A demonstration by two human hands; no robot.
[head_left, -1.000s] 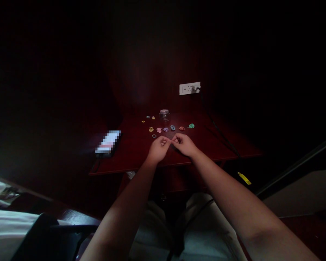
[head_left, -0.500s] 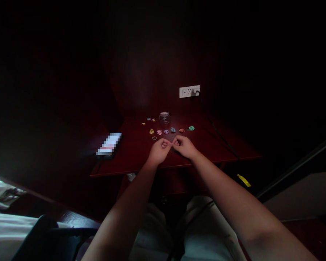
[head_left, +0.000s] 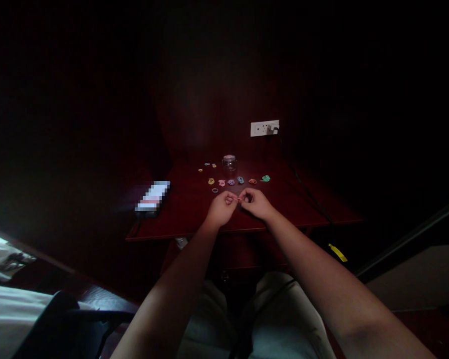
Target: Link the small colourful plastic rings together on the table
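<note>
My left hand (head_left: 222, 208) and my right hand (head_left: 257, 203) meet above the front of the dark red table, fingertips pinched together. Between them runs a small pinkish-red elastic band (head_left: 239, 199), held from both sides. Just beyond the hands lies a row of small coloured bands in piles: yellow (head_left: 211, 181), pink (head_left: 222, 183), purple (head_left: 231, 182), blue (head_left: 240, 180), orange-red (head_left: 252, 181) and green (head_left: 265, 178). A single greyish band (head_left: 215, 190) rests near my left hand. Behind the row stands a clear lidded jar (head_left: 229, 163).
A few loose bands (head_left: 207, 164) lie at the table's back left. On the left a phone (head_left: 152, 196) with a blurred screen is propped up. A wall socket (head_left: 265, 128) holds a plug, and a dark cable (head_left: 310, 192) crosses the table's right side.
The view has shifted slightly, so the tabletop things sit a little further right. Both hands keep their pinch, and the band between them shows more clearly.
</note>
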